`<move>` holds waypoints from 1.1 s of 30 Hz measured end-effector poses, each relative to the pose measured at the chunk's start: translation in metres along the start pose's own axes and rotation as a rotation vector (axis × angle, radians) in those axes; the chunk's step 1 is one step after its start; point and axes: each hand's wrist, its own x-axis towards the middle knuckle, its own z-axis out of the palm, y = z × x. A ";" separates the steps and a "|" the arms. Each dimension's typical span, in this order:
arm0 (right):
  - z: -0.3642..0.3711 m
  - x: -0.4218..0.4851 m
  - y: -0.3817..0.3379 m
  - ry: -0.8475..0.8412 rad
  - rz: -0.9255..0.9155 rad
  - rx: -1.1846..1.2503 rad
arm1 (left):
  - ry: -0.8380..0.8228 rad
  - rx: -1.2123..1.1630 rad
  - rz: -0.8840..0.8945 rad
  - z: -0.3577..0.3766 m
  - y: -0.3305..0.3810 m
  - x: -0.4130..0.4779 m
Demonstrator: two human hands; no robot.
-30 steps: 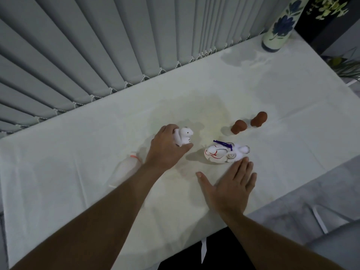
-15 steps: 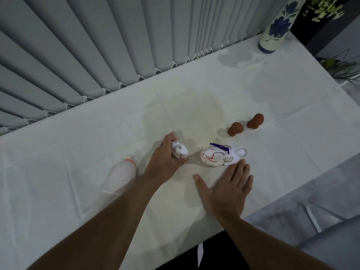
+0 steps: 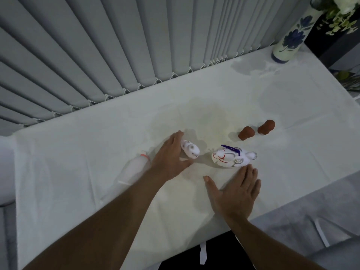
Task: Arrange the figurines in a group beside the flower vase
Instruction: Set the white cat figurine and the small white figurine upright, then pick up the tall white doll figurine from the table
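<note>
Left hand (image 3: 171, 154) curves around a small white figurine (image 3: 190, 152) on the table (image 3: 78, 172), grip unclear. Right hand (image 3: 236, 191) lies flat, fingers together, fingertips beside a larger painted figurine (image 3: 231, 158). Two brown figurines (image 3: 246, 133) (image 3: 266, 127) stand near; the flower vase (image 3: 288, 43) is well apart at the far corner.

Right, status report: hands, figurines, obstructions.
Left hand holds small white figurine, tilted. Right hand open, flat on cloth by big white figurine. Brown figurines untouched. Path to vase bare.

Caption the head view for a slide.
Left hand holds a small white figurine; right hand lies flat by a larger painted figurine.
</note>
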 end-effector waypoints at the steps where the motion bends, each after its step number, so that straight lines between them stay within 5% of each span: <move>1: 0.000 -0.003 0.001 0.013 -0.005 0.031 | 0.017 0.058 0.009 -0.004 -0.001 -0.003; 5: 0.008 -0.027 0.008 0.047 -0.088 0.132 | 0.089 0.237 0.020 -0.020 -0.010 -0.017; 11: 0.028 -0.042 -0.014 -0.025 -0.716 0.216 | 0.101 0.382 -0.164 -0.042 -0.037 -0.040; 15: 0.036 -0.024 -0.044 -0.202 -0.915 0.109 | 0.082 0.402 -0.270 -0.050 -0.055 -0.063; 20: 0.038 -0.025 -0.051 -0.215 -0.955 -0.056 | 0.058 0.318 -0.390 -0.045 -0.068 -0.083; 33: 0.035 -0.026 -0.055 -0.165 -0.938 -0.017 | 0.047 0.261 -0.436 -0.043 -0.071 -0.087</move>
